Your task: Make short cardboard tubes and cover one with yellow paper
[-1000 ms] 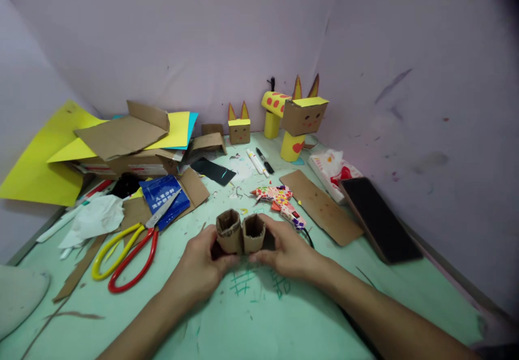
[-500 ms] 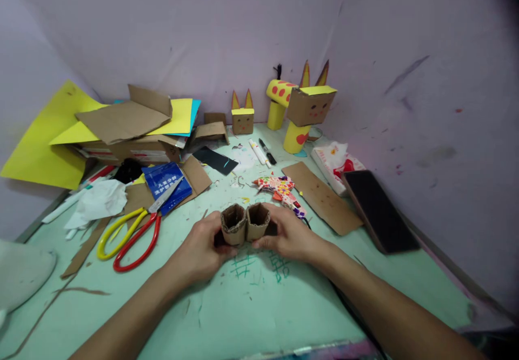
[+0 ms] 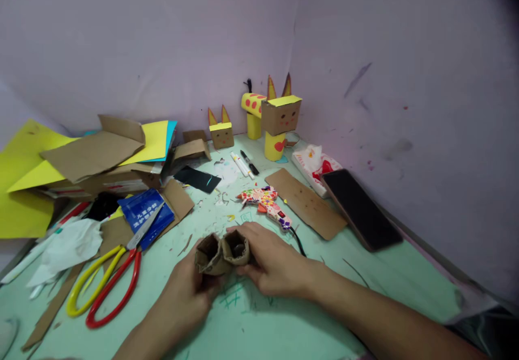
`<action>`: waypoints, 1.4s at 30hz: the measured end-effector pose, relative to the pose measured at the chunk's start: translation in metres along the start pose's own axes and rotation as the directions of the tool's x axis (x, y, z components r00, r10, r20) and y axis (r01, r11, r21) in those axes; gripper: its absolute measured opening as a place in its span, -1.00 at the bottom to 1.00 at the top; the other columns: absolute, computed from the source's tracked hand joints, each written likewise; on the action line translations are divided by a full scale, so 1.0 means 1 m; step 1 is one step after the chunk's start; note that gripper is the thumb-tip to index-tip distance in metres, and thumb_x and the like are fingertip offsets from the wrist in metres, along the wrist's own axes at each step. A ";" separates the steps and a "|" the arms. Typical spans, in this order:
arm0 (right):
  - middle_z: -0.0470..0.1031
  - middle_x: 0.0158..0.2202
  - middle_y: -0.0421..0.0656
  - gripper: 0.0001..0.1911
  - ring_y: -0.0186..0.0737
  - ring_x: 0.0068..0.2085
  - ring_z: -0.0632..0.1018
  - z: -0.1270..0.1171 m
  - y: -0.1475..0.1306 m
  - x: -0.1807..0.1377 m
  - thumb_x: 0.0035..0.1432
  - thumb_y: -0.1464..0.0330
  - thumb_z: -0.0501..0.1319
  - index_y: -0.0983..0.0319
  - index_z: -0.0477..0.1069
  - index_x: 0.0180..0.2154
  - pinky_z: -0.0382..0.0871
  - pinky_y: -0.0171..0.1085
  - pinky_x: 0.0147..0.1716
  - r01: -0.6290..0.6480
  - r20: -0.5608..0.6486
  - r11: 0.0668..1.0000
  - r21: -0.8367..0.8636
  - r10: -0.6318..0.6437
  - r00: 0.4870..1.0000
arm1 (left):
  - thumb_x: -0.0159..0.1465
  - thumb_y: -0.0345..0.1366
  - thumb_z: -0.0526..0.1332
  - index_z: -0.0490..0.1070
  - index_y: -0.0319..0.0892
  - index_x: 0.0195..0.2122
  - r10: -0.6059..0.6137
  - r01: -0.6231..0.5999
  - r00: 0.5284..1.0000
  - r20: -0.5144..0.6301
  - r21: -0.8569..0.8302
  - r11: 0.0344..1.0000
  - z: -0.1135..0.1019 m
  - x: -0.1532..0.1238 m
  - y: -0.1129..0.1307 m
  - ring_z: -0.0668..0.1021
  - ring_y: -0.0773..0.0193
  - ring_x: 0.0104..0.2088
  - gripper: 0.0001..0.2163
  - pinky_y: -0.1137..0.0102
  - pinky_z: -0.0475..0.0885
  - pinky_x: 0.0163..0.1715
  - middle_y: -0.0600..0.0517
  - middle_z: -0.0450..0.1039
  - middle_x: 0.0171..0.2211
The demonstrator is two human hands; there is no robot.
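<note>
Two short cardboard tubes stand side by side, touching, their open ends facing up toward me. My left hand [image 3: 188, 284] is closed around the left cardboard tube [image 3: 214, 265]; its fingertips are partly hidden behind the tube. The right cardboard tube [image 3: 236, 252] is gripped by my right hand [image 3: 270, 260], with the thumb at its near side and the fingers behind. Just beyond my right hand lies a flower-patterned glue gun [image 3: 267, 203] with a black cord. To the left of my left hand rest scissors [image 3: 113, 273] with one yellow and one red handle.
At the back stand a yellow cardboard animal [image 3: 279, 117] and a small eared box head [image 3: 221, 134]. A phone [image 3: 360, 208], a cardboard strip [image 3: 306, 203] and a tissue pack [image 3: 314, 165] lie right. Stacked cardboard and coloured paper [image 3: 97, 149], a blue packet [image 3: 148, 214] and crumpled tissue [image 3: 73, 246] are left.
My view has turned to the right. Both hands and the two tubes sit lower and further left in the picture, and the tubes now tilt more toward me.
</note>
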State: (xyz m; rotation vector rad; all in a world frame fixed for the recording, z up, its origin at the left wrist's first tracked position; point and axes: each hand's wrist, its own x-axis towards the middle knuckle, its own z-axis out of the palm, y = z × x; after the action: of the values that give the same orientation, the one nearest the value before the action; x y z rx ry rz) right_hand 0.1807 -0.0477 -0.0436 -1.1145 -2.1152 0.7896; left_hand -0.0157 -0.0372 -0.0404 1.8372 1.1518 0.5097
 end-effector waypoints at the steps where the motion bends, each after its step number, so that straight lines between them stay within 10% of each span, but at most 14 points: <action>1: 0.40 -0.12 -0.01 -0.52 -0.02 -0.10 0.40 0.000 -0.002 -0.001 -0.07 0.51 0.24 0.26 0.27 -0.04 0.29 -0.10 -0.08 -0.007 0.004 1.000 -0.006 0.007 1.000 | 0.16 -0.27 0.22 0.41 -0.14 -0.16 -0.009 0.009 1.000 0.015 0.009 1.000 0.000 0.000 0.000 0.50 0.02 -0.14 -0.78 0.22 0.39 -0.09 -0.07 0.49 -0.17; 19: 0.41 -0.10 0.02 -0.53 -0.02 -0.09 0.39 0.000 -0.012 -0.002 -0.08 0.50 0.22 0.31 0.27 -0.05 0.30 -0.08 -0.06 -0.078 -0.012 0.996 0.035 0.078 0.997 | 0.19 -0.17 0.17 0.41 -0.17 -0.25 -0.080 0.077 0.992 0.098 0.037 0.996 -0.001 0.002 0.004 0.48 0.03 -0.14 -0.80 0.25 0.39 -0.10 -0.04 0.48 -0.23; 25: 0.42 -0.07 -0.01 -0.52 0.01 -0.06 0.42 0.001 -0.013 -0.002 -0.06 0.48 0.23 0.25 0.26 -0.04 0.27 -0.03 -0.03 -0.135 -0.023 0.971 0.195 0.143 0.989 | 0.07 -0.13 0.31 0.43 -0.20 -0.28 -0.056 0.068 0.997 0.057 -0.236 0.970 -0.001 0.004 0.012 0.49 0.08 -0.18 -0.72 0.28 0.39 -0.11 -0.03 0.49 -0.27; 31: 0.41 -0.04 -0.01 -0.36 -0.07 -0.05 0.46 0.010 0.005 0.006 -0.01 0.17 0.29 0.24 0.13 0.06 0.33 -0.14 -0.11 -0.173 -0.022 0.545 0.820 0.331 0.943 | -0.01 -0.14 0.40 0.40 -0.23 -0.36 -0.354 0.256 0.934 0.045 -0.774 0.579 -0.011 0.004 0.011 0.28 0.48 -0.65 -0.68 0.58 0.22 -0.72 0.15 0.32 -0.59; 35: 0.45 -0.30 -0.14 -0.36 -0.23 -0.33 0.48 0.011 0.005 0.009 -0.18 0.06 0.39 0.25 0.30 -0.12 0.30 -0.32 -0.43 -0.286 0.139 0.304 0.908 0.427 0.894 | -0.07 -0.15 0.43 0.38 -0.25 -0.42 -0.383 0.286 0.919 0.096 -0.830 0.478 -0.010 0.005 0.012 0.27 0.51 -0.68 -0.66 0.59 0.17 -0.76 0.16 0.29 -0.62; 42: 0.44 -0.41 -0.16 -0.46 -0.32 -0.42 0.43 0.009 -0.003 0.010 -0.17 0.05 0.39 0.32 0.43 -0.25 0.25 -0.36 -0.50 -0.326 0.185 0.248 0.912 0.459 0.869 | -0.06 -0.15 0.43 0.38 -0.26 -0.43 -0.409 0.330 0.902 0.137 -0.829 0.450 -0.005 0.006 0.013 0.25 0.54 -0.72 -0.67 0.61 0.15 -0.80 0.17 0.28 -0.65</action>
State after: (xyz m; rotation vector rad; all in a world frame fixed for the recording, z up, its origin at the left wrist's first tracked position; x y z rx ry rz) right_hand 0.1677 -0.0424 -0.0450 -0.9314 -0.8395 1.8153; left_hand -0.0096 -0.0322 -0.0278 0.6757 1.0383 0.7214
